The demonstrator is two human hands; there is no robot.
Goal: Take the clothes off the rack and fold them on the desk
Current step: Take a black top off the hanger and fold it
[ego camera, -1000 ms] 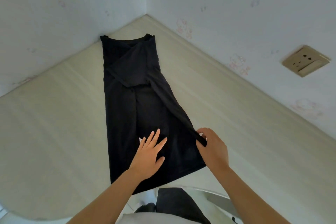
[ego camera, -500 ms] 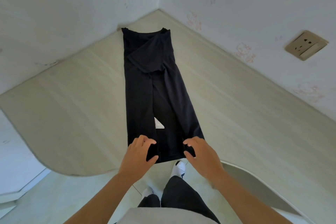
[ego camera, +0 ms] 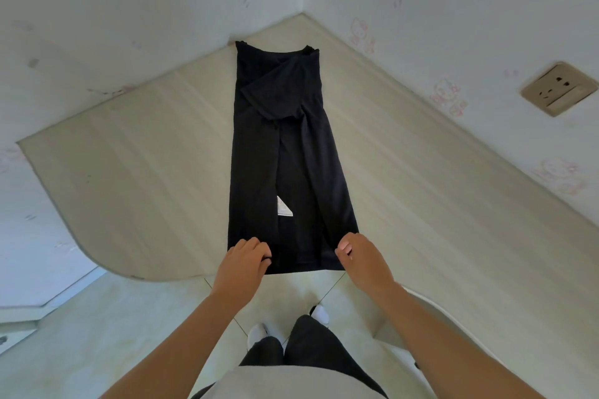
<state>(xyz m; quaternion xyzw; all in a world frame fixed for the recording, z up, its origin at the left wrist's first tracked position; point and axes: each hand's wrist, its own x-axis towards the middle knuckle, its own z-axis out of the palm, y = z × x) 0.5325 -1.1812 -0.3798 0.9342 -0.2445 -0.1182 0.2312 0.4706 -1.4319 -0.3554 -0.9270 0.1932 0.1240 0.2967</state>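
No legible text (white tag (ego camera: 284, 208) on garment (ego camera: 252, 172) unreadable)

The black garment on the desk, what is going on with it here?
A person is folding a black garment on the desk. Its sides are turned in, so it lies as a long narrow strip with a white label showing. The left hand and the right hand each hold one near corner of the hem. No crosswise fold is made yet.
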